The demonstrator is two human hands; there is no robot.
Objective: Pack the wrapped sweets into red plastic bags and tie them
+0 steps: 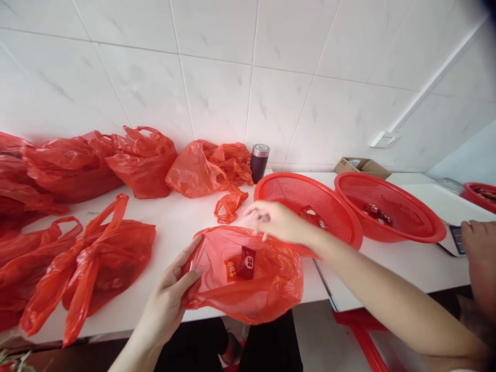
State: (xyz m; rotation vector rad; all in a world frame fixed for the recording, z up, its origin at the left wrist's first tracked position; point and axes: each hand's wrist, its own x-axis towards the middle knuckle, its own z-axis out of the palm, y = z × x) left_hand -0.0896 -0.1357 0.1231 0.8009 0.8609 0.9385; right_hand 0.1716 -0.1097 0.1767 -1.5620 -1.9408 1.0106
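A red plastic bag (271,294) is spread wide at the table's front edge, its mouth facing me. My left hand (172,289) is closed on its left rim, thumb inside and fingers outside. In the bag lie an orange packet (231,269) and a dark red packet (247,262), side by side. My right hand (273,221) hovers over the bag's far rim, fingers loosely bent and apart, with nothing visible in them. Behind my right forearm, a red perforated basket (310,188) contains a few dark red packets (312,216).
Filled red bags (143,160) line the wall; a tied bag (116,258) sits at left. A dark tumbler (259,163) stands behind a crumpled red bag (230,204). Rightward are a second basket (391,206), a cardboard box (362,167) and another person's hand (480,248) by a scale (456,239).
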